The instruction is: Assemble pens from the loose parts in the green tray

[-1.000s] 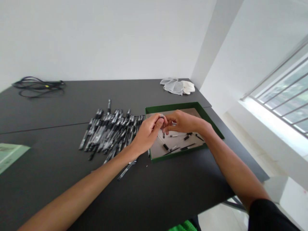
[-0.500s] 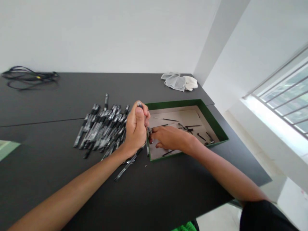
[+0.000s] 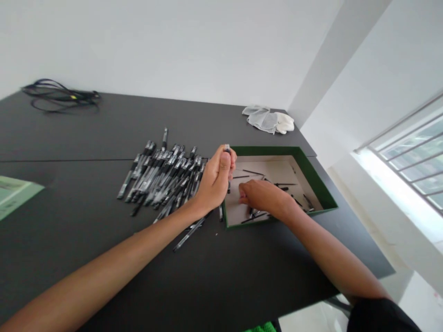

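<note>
My left hand (image 3: pixel 216 175) is wrapped round a black-and-clear pen (image 3: pixel 227 148) held upright at the box's left edge; one end shows above the thumb and the other below the fist. My right hand (image 3: pixel 263 196) is inside the shallow green box (image 3: pixel 313 184), just right of the left hand, with its fingers curled and pointing left. Whatever lies between those fingers is hidden. Around it on the box's pale floor are loose pen parts, such as thin black pieces (image 3: pixel 252 172) and caps. Left of the box lies a heap of similar pens (image 3: pixel 162 177).
A single pen (image 3: pixel 188 236) lies in front of the heap. White gloves (image 3: pixel 268 120) rest at the table's back right. A coiled black cable (image 3: pixel 62 96) sits at the back left, and a light green booklet or box (image 3: pixel 17 193) at the left edge.
The hands, together over the box at first, have come apart. My left hand went left and back to the box's left edge with the pen; my right hand dropped into the box, then shifted slightly right.
</note>
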A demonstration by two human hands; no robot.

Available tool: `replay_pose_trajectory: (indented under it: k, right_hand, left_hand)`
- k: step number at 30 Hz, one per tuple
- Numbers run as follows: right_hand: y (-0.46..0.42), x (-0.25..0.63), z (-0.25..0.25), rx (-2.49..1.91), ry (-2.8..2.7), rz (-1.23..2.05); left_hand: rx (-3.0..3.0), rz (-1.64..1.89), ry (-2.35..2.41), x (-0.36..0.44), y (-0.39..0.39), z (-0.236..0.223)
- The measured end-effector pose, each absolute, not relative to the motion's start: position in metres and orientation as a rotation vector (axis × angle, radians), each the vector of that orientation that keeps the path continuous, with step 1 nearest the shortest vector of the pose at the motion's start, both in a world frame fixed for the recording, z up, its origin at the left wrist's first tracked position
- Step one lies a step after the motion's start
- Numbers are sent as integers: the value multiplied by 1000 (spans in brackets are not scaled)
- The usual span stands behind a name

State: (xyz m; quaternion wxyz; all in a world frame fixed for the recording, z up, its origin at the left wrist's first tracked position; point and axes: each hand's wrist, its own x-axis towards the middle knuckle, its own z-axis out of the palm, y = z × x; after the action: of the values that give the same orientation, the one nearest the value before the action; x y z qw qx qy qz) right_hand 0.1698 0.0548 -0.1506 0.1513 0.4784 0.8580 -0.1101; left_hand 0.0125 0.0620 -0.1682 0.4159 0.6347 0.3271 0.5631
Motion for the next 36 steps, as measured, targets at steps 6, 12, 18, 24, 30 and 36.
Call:
replay_pose_trajectory:
  k: [6,12,18,24,30,36]
  right_hand:
    - [55,173,-148,1385,2415,-312]
    - [57,177,-158,1412,2507,-287]
    - [60,181,-153,1394,2457,-251]
    - [79,210,-129,1460,2333,-564]
    - [97,289,-83,1800,2280,-660]
    - [81,314,-91,1757,2099,-713]
  left_hand:
    - [1546,1484,844,16,64,-183]
    - [1674,1442,746,13,70,-190]
    - [1855,1384,766,10,69,-186]
    - [1913,1366,774,8,71,-186]
    - [2037,1270,768,6,71,-183]
    - [2072,1162,797,6,68,-176]
